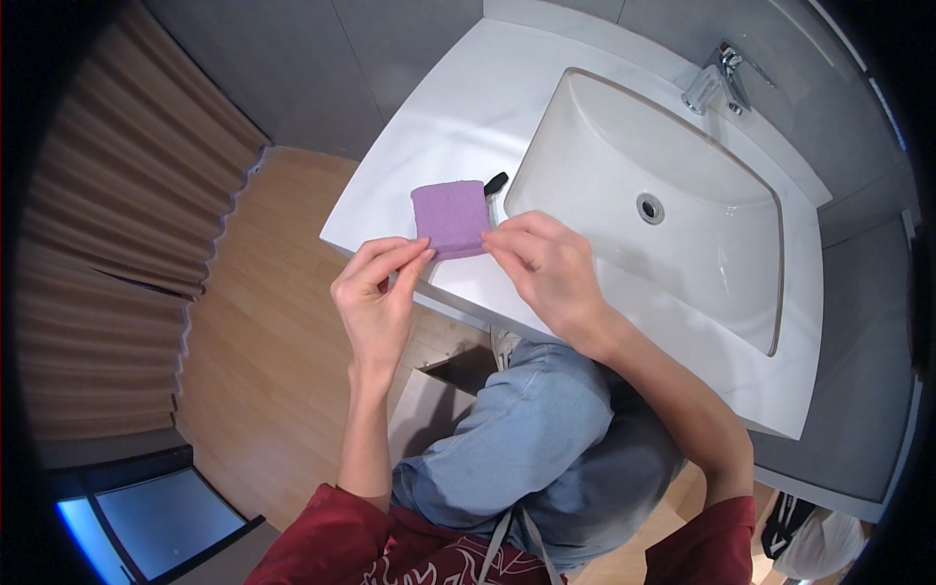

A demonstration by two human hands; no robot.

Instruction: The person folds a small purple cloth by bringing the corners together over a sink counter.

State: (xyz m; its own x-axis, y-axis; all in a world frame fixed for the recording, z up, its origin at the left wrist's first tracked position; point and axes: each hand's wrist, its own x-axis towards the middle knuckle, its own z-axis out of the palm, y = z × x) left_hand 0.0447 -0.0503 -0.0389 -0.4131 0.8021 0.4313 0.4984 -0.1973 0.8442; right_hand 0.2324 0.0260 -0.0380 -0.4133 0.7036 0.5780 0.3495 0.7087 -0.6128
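A folded purple cloth (450, 213) lies at the left part of the white countertop, roughly square. With thumb and fingertips, my left hand (378, 283) pinches its near left corner. At the near right corner my right hand (551, 263) has its fingers closed on the cloth's edge. Just beyond the cloth's right side a small black-ended object (496, 182) sticks out, mostly hidden; I cannot tell its kind.
A white sink basin (634, 146) with a round drain (650, 208) is set into the countertop (429, 117) on the right. The chrome faucet (721, 83) stands behind it. A brown curtain (107, 273) hangs at the left above a wooden floor (263, 322).
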